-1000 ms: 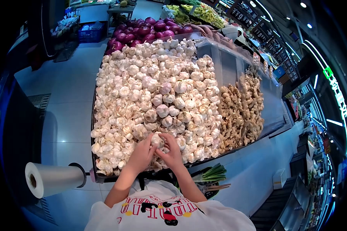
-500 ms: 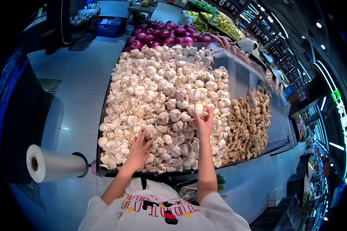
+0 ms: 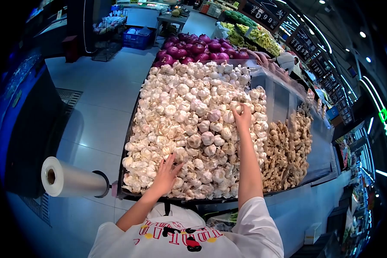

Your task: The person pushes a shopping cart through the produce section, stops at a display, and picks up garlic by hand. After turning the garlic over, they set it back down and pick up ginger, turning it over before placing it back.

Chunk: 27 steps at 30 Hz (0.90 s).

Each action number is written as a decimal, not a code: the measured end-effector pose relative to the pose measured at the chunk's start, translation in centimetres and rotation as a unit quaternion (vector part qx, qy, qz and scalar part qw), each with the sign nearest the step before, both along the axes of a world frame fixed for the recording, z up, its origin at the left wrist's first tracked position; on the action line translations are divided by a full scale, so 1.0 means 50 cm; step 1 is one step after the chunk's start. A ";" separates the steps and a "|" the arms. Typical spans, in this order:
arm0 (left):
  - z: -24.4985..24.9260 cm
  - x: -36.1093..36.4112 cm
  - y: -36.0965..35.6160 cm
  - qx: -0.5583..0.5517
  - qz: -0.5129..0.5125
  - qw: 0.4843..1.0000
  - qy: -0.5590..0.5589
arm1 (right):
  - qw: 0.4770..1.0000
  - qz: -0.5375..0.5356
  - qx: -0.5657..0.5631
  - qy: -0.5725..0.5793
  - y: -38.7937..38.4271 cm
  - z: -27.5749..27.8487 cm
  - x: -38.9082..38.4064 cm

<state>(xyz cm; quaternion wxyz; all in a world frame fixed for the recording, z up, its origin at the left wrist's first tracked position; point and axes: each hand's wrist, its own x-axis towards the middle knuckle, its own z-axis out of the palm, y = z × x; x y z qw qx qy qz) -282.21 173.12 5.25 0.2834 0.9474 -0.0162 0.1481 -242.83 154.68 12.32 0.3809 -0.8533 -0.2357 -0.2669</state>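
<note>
A broad heap of white garlic bulbs point(image 3: 176, 112) fills the dark-edged display bin before me. Near the front of the heap, my left hand point(image 3: 166, 175) lies with fingers spread over the bulbs, holding none. My right hand point(image 3: 243, 117) reaches farther out, toward the right side of the heap. Its thumb and fingers are bent around a pale garlic bulb point(image 3: 235, 106), at the level of the bulbs around it.
Ginger roots point(image 3: 284, 150) lie right of the garlic, below a clear plastic divider point(image 3: 268, 88). Red onions point(image 3: 198, 47) are piled behind. A roll of plastic bags point(image 3: 73, 178) sticks out at the bin's front left corner. A blue crate point(image 3: 136, 39) stands on the floor.
My right hand has moved forward over the heap, away from my body, to its right side. My left hand stays spread near the front. The head view has shifted slightly.
</note>
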 end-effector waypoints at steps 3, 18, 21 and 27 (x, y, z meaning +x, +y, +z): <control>0.014 -0.001 -0.004 -0.016 0.007 0.999 -0.029 | 0.996 0.063 -0.030 0.062 -0.003 0.016 -0.009; 0.070 0.652 0.346 -0.047 0.124 0.985 -0.112 | 0.991 0.131 0.011 0.034 -0.047 0.003 -0.253; 0.040 0.707 0.334 -0.022 0.166 0.984 -0.065 | 0.983 0.164 0.012 0.084 -0.082 -0.015 -0.395; 0.039 0.737 0.339 -0.027 0.208 0.977 -0.030 | 0.974 0.134 0.009 0.181 -0.151 -0.054 -0.589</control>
